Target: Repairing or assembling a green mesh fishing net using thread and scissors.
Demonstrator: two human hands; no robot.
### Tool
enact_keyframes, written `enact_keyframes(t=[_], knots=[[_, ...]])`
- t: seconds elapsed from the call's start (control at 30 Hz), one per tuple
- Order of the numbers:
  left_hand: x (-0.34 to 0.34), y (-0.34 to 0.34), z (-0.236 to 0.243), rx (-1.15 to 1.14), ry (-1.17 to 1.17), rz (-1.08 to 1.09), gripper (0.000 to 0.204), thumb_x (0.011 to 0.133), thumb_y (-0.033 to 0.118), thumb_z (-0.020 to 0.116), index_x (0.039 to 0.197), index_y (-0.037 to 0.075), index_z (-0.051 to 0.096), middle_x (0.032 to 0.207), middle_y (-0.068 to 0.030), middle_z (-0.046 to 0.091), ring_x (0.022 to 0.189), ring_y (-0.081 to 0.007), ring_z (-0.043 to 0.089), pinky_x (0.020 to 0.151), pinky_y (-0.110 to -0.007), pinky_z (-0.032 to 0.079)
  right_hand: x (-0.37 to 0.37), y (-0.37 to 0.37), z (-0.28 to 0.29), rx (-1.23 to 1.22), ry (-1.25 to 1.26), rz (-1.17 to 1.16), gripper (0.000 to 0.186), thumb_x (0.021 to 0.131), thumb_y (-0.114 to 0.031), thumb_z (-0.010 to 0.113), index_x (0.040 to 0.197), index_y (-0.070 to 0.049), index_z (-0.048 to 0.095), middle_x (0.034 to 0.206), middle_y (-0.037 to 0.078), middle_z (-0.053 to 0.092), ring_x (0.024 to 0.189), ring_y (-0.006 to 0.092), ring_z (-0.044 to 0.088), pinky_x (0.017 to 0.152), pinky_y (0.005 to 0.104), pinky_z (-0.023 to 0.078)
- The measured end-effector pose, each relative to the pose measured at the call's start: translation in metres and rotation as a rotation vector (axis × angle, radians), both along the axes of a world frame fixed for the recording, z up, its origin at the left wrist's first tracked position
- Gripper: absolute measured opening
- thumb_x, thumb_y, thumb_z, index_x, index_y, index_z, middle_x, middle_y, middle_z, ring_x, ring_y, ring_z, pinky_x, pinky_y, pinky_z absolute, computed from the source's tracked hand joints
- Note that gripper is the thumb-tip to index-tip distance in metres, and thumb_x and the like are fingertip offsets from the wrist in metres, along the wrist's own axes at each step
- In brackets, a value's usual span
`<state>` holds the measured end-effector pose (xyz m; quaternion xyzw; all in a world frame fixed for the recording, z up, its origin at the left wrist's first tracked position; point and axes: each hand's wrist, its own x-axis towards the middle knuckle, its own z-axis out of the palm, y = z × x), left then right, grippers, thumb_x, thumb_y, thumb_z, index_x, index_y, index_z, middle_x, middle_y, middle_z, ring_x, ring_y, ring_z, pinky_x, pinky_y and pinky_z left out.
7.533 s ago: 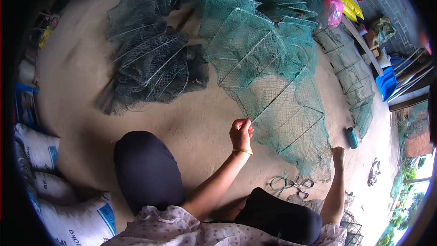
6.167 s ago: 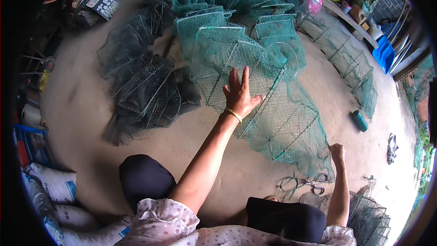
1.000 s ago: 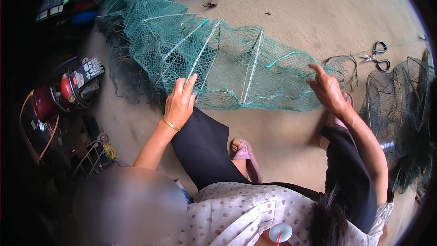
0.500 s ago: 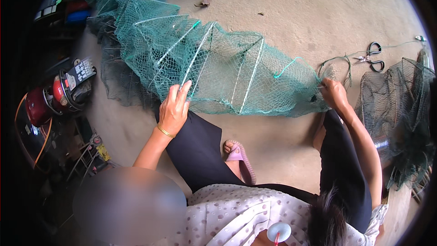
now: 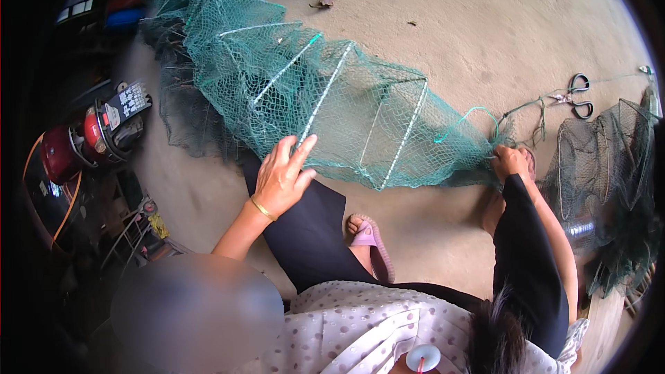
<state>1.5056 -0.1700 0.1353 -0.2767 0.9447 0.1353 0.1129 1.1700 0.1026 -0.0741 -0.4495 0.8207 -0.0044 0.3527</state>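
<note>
A long green fishing net trap (image 5: 374, 131) with pale crossbars stretches across the floor in front of my knees. My left hand (image 5: 280, 179), with a gold bangle at its wrist, grips the near end of one crossbar (image 5: 325, 93); the bar's tip disappears between the fingers. At the trap's narrow right end, my right hand (image 5: 511, 162) is closed on the gathered mesh. Just beyond that hand, a loose green cord (image 5: 540, 121) lies in loops. Black-handled scissors (image 5: 578, 97) rest on the floor farther right.
A dark net (image 5: 603, 159) is heaped at the right. More bunched green mesh (image 5: 222, 21) extends to the far left. A red machine (image 5: 69, 145) stands on the left side. A dry leaf (image 5: 323, 1) lies on the concrete floor (image 5: 450, 21).
Both hands have come slightly nearer my body, and the left also moved right, with the trap shifting along. The right hand is now lower, beside my right knee. Both keep their hold.
</note>
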Motion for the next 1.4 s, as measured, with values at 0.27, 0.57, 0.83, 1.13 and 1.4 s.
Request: enact_keyframes(t=[0.27, 0.57, 0.83, 1.13, 1.4], knots=[[-0.066, -0.119, -0.015, -0.16, 0.308, -0.004, 0.029, 0.08, 0.013, 0.063, 0.107, 0.002, 0.059, 0.109, -0.0174, 0.053, 0.102, -0.0341, 0.054, 0.086, -0.04, 0.044, 0.015, 0.001, -0.005, 0.048, -0.047, -0.005, 0.021, 0.079, -0.025, 0.054, 0.084, -0.006, 0.06, 0.081, 0.021, 0.063, 0.082, 0.0387, 0.061, 0.077, 0.0459, 0.046], [-0.067, -0.25, -0.064, -0.563, -0.489, 0.205, 0.026, 0.087, 0.026, 0.054, 0.107, 0.01, 0.058, 0.108, -0.0152, 0.06, 0.104, -0.0353, 0.056, 0.085, -0.047, 0.042, 0.015, 0.012, -0.012, 0.061, -0.039, -0.054, 0.023, 0.08, -0.027, 0.052, 0.084, -0.007, 0.061, 0.08, 0.022, 0.063, 0.081, 0.0393, 0.061, 0.077, 0.0473, 0.045], [-0.013, -0.293, 0.045, -0.683, -0.1, 0.527, 0.026, 0.089, 0.033, 0.05, 0.093, 0.011, 0.062, 0.096, -0.015, 0.064, 0.09, -0.0378, 0.06, 0.073, -0.048, 0.047, 0.015, 0.018, -0.016, 0.119, 0.003, -0.022, 0.022, 0.079, -0.027, 0.056, 0.085, -0.007, 0.062, 0.083, 0.022, 0.064, 0.084, 0.0384, 0.061, 0.079, 0.0456, 0.045], [-0.003, -0.316, 0.095, -0.872, 0.227, 0.448, 0.027, 0.089, 0.035, 0.05, 0.091, 0.011, 0.062, 0.093, -0.0139, 0.063, 0.086, -0.0375, 0.059, 0.069, -0.048, 0.045, 0.008, 0.008, -0.006, 0.174, -0.051, -0.055, 0.024, 0.078, -0.025, 0.059, 0.09, -0.005, 0.062, 0.09, 0.021, 0.064, 0.091, 0.0364, 0.061, 0.081, 0.044, 0.046], [-0.013, -0.323, 0.094, -0.939, 0.307, 0.403, 0.026, 0.089, 0.035, 0.051, 0.092, 0.012, 0.062, 0.094, -0.0106, 0.063, 0.086, -0.0348, 0.06, 0.069, -0.046, 0.046, 0.007, 0.004, 0.0, 0.203, -0.031, -0.134, 0.025, 0.077, -0.03, 0.061, 0.091, -0.01, 0.064, 0.091, 0.019, 0.065, 0.09, 0.0354, 0.061, 0.08, 0.0434, 0.047]])
